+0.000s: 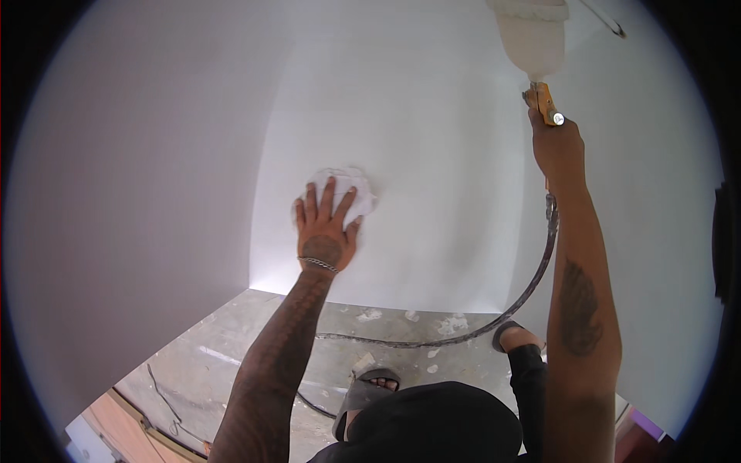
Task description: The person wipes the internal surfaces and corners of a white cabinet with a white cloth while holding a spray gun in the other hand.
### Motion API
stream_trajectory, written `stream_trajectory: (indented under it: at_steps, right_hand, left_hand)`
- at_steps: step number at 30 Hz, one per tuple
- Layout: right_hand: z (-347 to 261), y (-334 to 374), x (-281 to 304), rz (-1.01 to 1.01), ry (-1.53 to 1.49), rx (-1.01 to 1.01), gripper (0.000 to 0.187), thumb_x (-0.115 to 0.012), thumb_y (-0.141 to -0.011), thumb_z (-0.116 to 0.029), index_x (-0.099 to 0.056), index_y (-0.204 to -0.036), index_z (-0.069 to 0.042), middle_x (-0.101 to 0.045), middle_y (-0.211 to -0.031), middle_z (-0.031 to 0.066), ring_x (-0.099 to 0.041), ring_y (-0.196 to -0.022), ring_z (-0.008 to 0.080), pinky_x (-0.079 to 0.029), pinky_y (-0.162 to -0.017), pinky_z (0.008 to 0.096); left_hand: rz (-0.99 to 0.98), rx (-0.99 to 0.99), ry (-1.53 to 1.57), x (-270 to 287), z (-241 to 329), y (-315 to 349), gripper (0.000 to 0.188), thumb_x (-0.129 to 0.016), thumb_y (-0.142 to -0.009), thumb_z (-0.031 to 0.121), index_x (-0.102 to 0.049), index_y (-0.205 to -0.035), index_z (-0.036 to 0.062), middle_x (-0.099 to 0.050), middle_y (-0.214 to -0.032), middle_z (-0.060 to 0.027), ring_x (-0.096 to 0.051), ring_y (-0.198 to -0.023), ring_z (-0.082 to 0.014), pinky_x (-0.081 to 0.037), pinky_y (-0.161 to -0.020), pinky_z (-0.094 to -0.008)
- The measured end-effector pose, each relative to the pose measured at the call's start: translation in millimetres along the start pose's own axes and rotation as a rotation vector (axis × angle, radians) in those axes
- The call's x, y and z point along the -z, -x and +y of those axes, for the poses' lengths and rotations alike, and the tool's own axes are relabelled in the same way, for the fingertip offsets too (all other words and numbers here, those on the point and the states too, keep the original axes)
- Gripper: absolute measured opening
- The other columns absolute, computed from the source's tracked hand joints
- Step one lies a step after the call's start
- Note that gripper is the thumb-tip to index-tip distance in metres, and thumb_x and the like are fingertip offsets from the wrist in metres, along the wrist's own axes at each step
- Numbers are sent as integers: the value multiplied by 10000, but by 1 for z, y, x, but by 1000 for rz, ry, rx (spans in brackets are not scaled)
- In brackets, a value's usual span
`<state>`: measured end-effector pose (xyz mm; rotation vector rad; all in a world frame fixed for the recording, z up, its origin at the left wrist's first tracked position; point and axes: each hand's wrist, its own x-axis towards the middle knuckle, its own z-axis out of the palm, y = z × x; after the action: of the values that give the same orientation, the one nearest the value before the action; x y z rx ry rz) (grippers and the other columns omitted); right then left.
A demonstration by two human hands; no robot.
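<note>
Smooth white upright panel (421, 147) fills the middle, side panels flanking it. Below, grey concrete floor (193, 336) with white splatters. Dark, paint-flecked flexible hose (427, 344) curves across floor, then up to just beneath the right hand (557, 147). That hand, raised at right, is closed around the orange-handled spray gun (534, 50) with translucent off-white cup, cup uppermost. Left hand (324, 220) lies flat, fingers spread, over crumpled white cloth (366, 204) against the middle panel's lower part.
</note>
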<state>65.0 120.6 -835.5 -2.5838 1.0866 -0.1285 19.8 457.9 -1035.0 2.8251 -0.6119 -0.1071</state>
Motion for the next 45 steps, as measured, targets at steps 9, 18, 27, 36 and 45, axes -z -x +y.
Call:
stream_trajectory:
  at_steps: [9, 18, 27, 36, 45]
  right_hand:
    - [-88, -22, -35, -245, -215, 206, 545, -622, -939, -492, -680, -1013, 44, -705, -817, 175, -684, -739, 316, -548, -713, 428]
    - [-139, 6, -27, -617, -625, 372, 352, -651, -966, -355, -630, -1061, -17, -609, -802, 51, -434, -503, 72, -390, -459, 243]
    - [-128, 35, -24, -909, -664, 280, 348, -654, -981, -305, -617, -1145, -1, -645, -922, 75, -468, -511, 99, -403, -458, 262]
    - [-108, 65, -30, -1078, -394, 333, 342, -683, -956, -350, -653, -958, -9, -604, -712, 25, -455, -491, 98, -395, -475, 279]
    - [-69, 34, -20, -409, -302, 237, 468, -645, -936, -411, -684, -963, 55, -708, -935, 252, -684, -894, 430, -553, -797, 479]
  left_hand:
    - [34, 4, 33, 11, -3, 3, 568, -605, -951, 386, -472, -1496, 295, -270, -1645, -68, -189, -1516, -394, -134, -1224, -588]
    - [5, 4, 43, 14, 2, 1, 565, -591, -954, 380, -465, -1498, 296, -267, -1644, -79, -183, -1514, -402, -124, -1220, -599]
    - [-10, 9, 14, 12, -2, 2, 573, -578, -961, 389, -443, -1511, 298, -258, -1647, -77, -169, -1519, -393, -113, -1226, -584]
    - [10, -3, -17, 9, 4, 2, 564, -573, -974, 394, -445, -1514, 295, -261, -1648, -66, -175, -1525, -374, -128, -1229, -583]
    - [49, -29, -40, 2, 0, 3, 552, -543, -983, 377, -447, -1517, 271, -259, -1651, -68, -176, -1524, -385, -122, -1228, -581]
